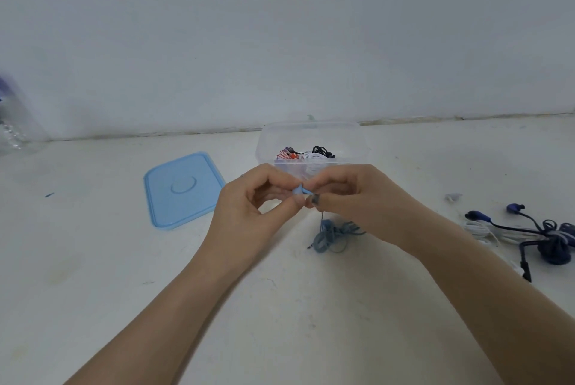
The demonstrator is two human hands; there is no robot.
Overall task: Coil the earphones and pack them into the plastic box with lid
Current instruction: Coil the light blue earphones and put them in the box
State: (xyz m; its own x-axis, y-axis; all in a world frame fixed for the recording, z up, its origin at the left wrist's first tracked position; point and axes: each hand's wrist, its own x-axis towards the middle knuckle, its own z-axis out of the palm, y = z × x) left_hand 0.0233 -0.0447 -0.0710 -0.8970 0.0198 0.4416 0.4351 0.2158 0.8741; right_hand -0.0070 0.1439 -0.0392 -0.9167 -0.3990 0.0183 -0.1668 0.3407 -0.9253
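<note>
My left hand (252, 198) and my right hand (351, 194) meet at the centre, both pinching the earbud ends of light blue earphones (329, 233). Their tangled cord hangs down and lies in a loose heap on the table below my right hand. Just behind my hands stands the clear plastic box (311, 138), open, with red-striped, white and black coiled earphones inside. Its light blue lid (182, 190) lies flat on the table to the left of my hands.
Dark blue earphones (550, 238) and white earphones (480, 229) lie tangled at the right. A small pale piece (452, 197) sits above them. A clear plastic bottle (12, 123) stands at the far left against the white wall.
</note>
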